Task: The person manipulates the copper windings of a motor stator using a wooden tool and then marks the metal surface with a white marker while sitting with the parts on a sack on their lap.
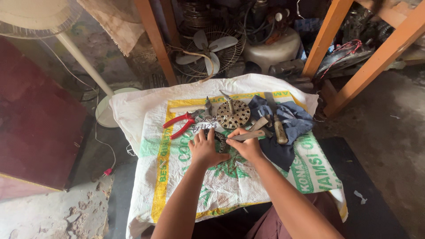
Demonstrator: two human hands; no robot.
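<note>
- The left hand point(204, 150) lies spread and flat, fingers pressing on a dark round metal ring with windings, a motor stator by the look of it point(220, 140), on the white woven sack with green and yellow print point(177, 177) that covers the worktop.
- The right hand point(248, 147) is closed around a flat grey metal blade tool point(246, 135), its tip at the ring's edge.
- Risk: the blade points toward the left fingers; a slip off the ring would likely drive it into them.
- Risk: the sack is loose, so the ring could slide under sideways force.
- The ring is mostly hidden by the hands; it looks dark, ribbed and greasy, though I cannot tell its condition.
- Just beyond lie 1 round perforated brass-coloured metal disc with a shaft point(233, 113) and red-handled pliers point(180, 124).
</note>
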